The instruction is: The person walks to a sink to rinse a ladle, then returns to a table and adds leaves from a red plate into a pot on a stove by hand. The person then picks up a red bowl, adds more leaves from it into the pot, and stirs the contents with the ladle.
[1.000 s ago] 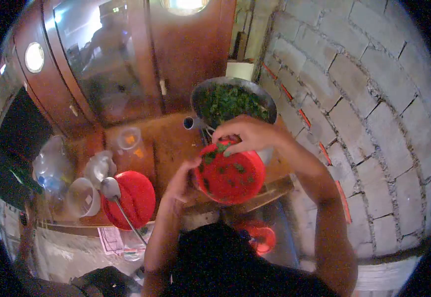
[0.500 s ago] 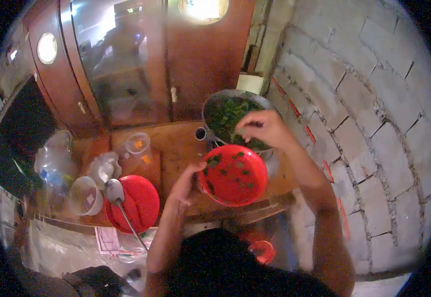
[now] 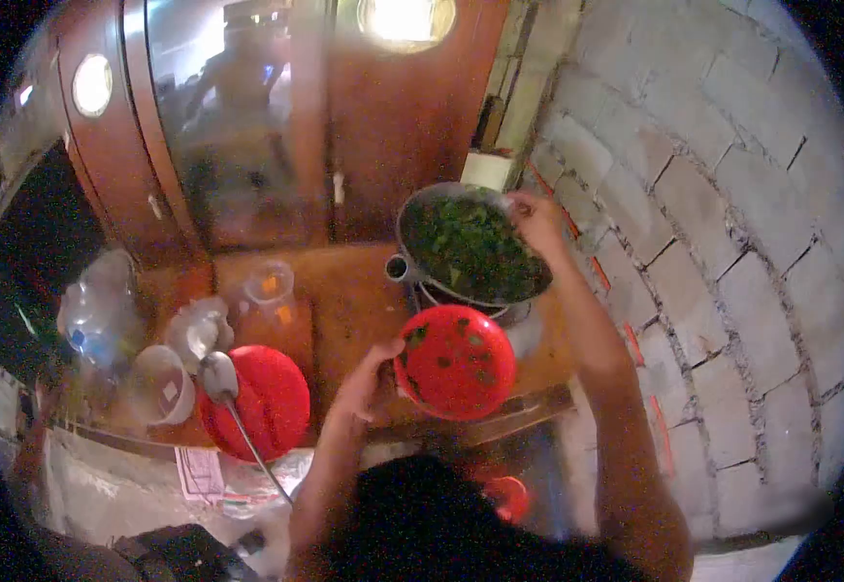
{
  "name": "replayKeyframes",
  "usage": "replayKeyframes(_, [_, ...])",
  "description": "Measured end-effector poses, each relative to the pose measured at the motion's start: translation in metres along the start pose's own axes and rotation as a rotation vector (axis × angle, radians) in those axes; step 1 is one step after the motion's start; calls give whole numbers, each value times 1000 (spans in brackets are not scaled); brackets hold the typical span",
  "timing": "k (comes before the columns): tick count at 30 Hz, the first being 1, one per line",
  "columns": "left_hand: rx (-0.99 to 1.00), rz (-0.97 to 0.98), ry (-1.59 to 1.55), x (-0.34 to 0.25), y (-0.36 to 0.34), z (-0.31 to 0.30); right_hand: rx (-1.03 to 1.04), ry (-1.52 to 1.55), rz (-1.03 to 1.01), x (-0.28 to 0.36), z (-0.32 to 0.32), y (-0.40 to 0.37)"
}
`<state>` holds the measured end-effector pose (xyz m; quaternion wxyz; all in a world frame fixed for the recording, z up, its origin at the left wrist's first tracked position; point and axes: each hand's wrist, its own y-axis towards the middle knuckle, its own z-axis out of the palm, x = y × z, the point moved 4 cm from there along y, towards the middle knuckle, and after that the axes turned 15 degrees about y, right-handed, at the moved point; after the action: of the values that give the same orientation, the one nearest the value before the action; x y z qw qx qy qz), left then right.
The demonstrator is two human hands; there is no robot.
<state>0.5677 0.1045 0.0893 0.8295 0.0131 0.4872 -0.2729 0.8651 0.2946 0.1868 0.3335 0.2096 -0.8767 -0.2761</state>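
Note:
My left hand (image 3: 369,378) grips the left rim of a red bowl (image 3: 456,361) that is tilted toward me, with bits of green leaf stuck inside it. Just behind the bowl stands a dark metal pan (image 3: 470,247) full of chopped greens. My right hand (image 3: 536,215) is stretched over the pan's far right rim, fingers loosely bent; whether it holds any leaves cannot be told. Both sit on a wooden counter (image 3: 344,301).
To the left on the counter are a second red bowl (image 3: 267,398) with a metal ladle (image 3: 223,383) across it, a white cup (image 3: 160,383), a clear jug (image 3: 269,291) and plastic bags (image 3: 102,310). A block wall (image 3: 713,242) rises on the right; wooden cabinet doors (image 3: 247,126) stand behind.
My right hand left the red bowl's top edge and moved up and right, across the pan of greens to its far rim. The left hand still holds the bowl.

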Motion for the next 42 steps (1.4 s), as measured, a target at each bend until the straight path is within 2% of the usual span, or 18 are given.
replayKeyframes(1, [-22, -19, 31, -3, -7, 2, -123, 181, 197, 9, -11, -8])
replayKeyframes(2, [-41, -34, 71, -4, -12, 0, -69, 234, 313, 17, -15, -9])
replayKeyframes(3, [-45, -33, 74, 0, -7, -9, -69, 239, 312, 43, -24, -10])
replayKeyframes(5, [-93, -82, 186, 17, 5, -30, 393, 481, 609, 92, -13, -39])
replayKeyframes(7, [-70, -52, 126, -3, -7, -7, 658, 676, 605, 116, 2, -67])
replayKeyframes(8, [-42, -21, 82, -11, -10, 0, 663, 684, 622, 126, 5, -79])
replayKeyframes(10, [11, -32, 46, -8, -4, -4, 743, 630, 417, 149, 10, -91])
replayKeyframes(13, [75, -26, 24, -5, 0, -13, 668, 561, 274, 150, 19, -107])
replayKeyframes(17, [105, -56, -40, -18, -10, -3, 606, 556, 488, 159, 17, -112])
replayKeyframes(20, [146, 72, -90, -15, -8, -12, 477, 517, 555, 156, 16, -118])
replayKeyframes(22, [167, 126, -115, -10, -21, -10, 178, 412, 481, 154, 12, -124])
replayKeyframes(25, [126, 240, -104, -16, -33, 7, -20, 344, 409, 184, 2, -119])
replayKeyframes(28, [42, 295, -86, -16, -31, 10, 124, 445, 590, 178, 7, -118])
replayKeyframes(32, [-7, 211, -124, -11, -23, -3, 126, 488, 514, 172, 9, -119])
replayKeyframes(35, [79, 202, -122, -15, -20, -4, 155, 312, 491, 196, -5, -103])
replayKeyframes(38, [65, 142, -150, -12, -21, -3, 158, 328, 298, 198, -11, -86])
replayKeyframes(40, [100, 134, -138, -11, -19, -5, 444, 238, 90, 202, -1, -74])
replayKeyframes(42, [131, 132, -128, -11, -17, -7, 525, 210, 23, 199, 6, -62])
